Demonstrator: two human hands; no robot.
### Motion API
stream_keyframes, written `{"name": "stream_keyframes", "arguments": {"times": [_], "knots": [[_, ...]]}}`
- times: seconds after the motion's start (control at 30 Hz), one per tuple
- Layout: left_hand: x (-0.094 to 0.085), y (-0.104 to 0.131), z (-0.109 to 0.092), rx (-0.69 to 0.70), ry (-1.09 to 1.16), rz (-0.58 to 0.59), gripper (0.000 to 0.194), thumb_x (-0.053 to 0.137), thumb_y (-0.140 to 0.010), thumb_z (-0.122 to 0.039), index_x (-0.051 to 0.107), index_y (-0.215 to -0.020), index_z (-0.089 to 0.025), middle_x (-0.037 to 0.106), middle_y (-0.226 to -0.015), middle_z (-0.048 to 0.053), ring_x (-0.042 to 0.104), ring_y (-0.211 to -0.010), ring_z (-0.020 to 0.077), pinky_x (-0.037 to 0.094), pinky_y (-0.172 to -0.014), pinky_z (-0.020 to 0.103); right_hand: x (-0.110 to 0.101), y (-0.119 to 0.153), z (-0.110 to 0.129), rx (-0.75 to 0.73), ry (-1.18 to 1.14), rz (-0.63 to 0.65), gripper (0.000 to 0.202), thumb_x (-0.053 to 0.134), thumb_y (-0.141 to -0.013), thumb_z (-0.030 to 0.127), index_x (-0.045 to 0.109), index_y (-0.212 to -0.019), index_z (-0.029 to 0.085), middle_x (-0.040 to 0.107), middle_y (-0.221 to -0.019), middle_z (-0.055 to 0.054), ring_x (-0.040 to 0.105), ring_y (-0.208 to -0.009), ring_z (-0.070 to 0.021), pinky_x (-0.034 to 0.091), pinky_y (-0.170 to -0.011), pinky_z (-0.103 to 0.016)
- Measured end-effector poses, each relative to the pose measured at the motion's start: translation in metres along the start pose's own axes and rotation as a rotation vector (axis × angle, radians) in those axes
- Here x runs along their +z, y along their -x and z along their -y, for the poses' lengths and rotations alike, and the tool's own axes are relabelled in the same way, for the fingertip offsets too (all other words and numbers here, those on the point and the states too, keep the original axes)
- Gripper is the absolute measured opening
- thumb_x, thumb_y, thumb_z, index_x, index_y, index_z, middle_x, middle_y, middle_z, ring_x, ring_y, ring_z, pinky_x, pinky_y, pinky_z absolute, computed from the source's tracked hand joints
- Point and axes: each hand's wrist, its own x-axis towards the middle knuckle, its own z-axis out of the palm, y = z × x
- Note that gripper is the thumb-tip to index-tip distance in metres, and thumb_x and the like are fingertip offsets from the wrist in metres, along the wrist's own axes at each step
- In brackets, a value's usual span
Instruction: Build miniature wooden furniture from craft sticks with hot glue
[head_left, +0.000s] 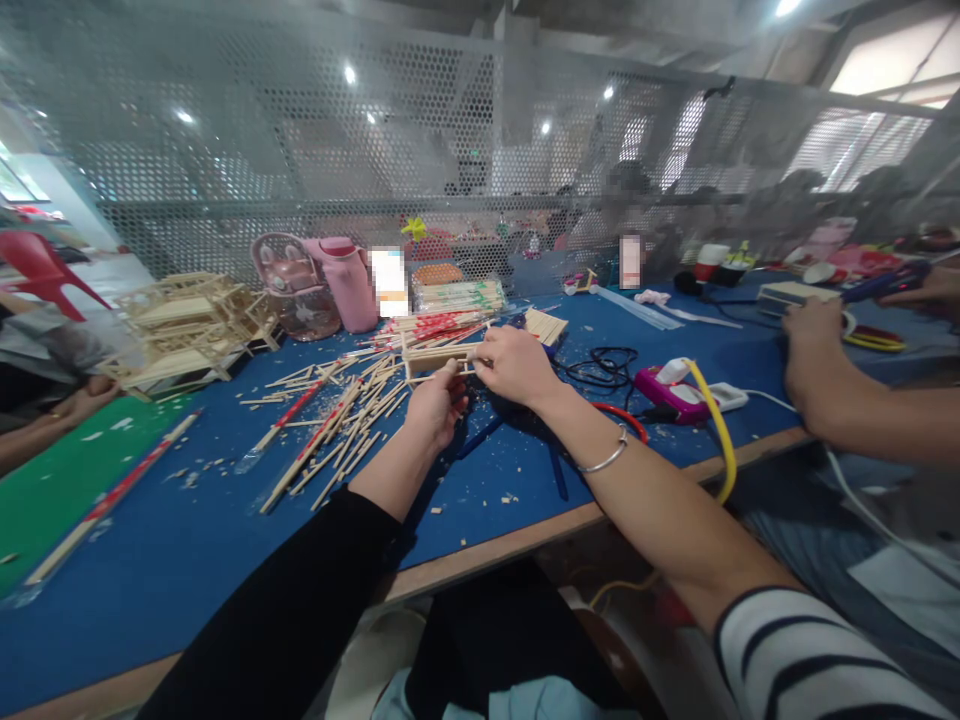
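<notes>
Above the blue table, my left hand (435, 404) pinches the lower side of a small frame of wooden sticks (436, 358). My right hand (516, 364) is closed at the right end of the same frame, its fingertips close to those of the left. Part of the frame is hidden behind my fingers. Just left of my hands lie loose thin wooden sticks (349, 440) in a scattered pile. A dark blue-handled tool (559, 472) lies under my right forearm, mostly covered.
Finished-looking stick models (196, 325), a pink bottle (349, 285) and stick bundles (459, 296) stand behind. A purple power strip (671, 393) with a yellow cable (716, 420) lies right. Another person's hand (814, 335) holds a box-like wooden piece; a second person sits left by a green mat (82, 465).
</notes>
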Motion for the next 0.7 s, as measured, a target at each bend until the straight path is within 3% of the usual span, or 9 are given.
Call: {"name": "stream_keyframes", "arguments": {"times": [0.2,0.33,0.47,0.6,0.7], "knots": [[0.002,0.000,-0.001,-0.041,0.088,0.032,0.018,0.071,-0.071,-0.028,0.061,-0.076,-0.014,0.059,-0.064,0.000,0.051,-0.053,0.0064,0.041,-0.051,0.020,0.003,0.000,-0.001,-0.024,-0.009,0.002,0.022,0.049,-0.082,0.023,0.070,-0.082,0.018,0.062,-0.082,-0.007,0.051,-0.079,-0.0190,0.032,-0.067,-0.030],[0.005,0.000,0.000,-0.015,0.106,0.013,0.021,0.075,-0.065,-0.025,0.060,-0.075,-0.014,0.058,-0.062,-0.001,0.051,-0.053,0.0054,0.043,-0.051,0.018,0.002,0.000,0.000,-0.004,-0.037,0.011,0.022,0.049,-0.082,0.023,0.070,-0.081,0.017,0.062,-0.083,-0.008,0.051,-0.079,-0.0191,0.034,-0.069,-0.030],[0.005,0.000,0.002,0.004,0.108,0.001,0.022,0.076,-0.064,-0.025,0.060,-0.073,-0.014,0.059,-0.062,-0.001,0.053,-0.054,0.0061,0.043,-0.051,0.018,0.003,0.000,0.001,0.039,-0.175,-0.016,0.020,0.049,-0.080,0.021,0.068,-0.080,0.017,0.061,-0.080,-0.007,0.051,-0.078,-0.0181,0.036,-0.071,-0.029],[0.006,-0.001,0.003,0.020,0.099,-0.008,0.017,0.072,-0.069,-0.024,0.058,-0.070,-0.013,0.059,-0.062,0.000,0.054,-0.055,0.0067,0.043,-0.050,0.018,0.007,0.000,-0.002,0.173,-0.407,-0.155,0.023,0.048,-0.070,0.012,0.059,-0.089,0.017,0.056,-0.074,-0.002,0.049,-0.068,-0.0148,0.039,-0.067,-0.026],[0.007,-0.001,0.003,0.024,0.087,-0.021,0.017,0.070,-0.070,-0.024,0.058,-0.069,-0.013,0.058,-0.059,0.000,0.053,-0.053,0.0067,0.043,-0.050,0.018,0.013,-0.002,-0.005,0.348,-0.502,-0.319,0.033,0.049,-0.065,0.011,0.054,-0.097,0.016,0.055,-0.082,-0.003,0.048,-0.070,-0.0147,0.041,-0.068,-0.026]]}}
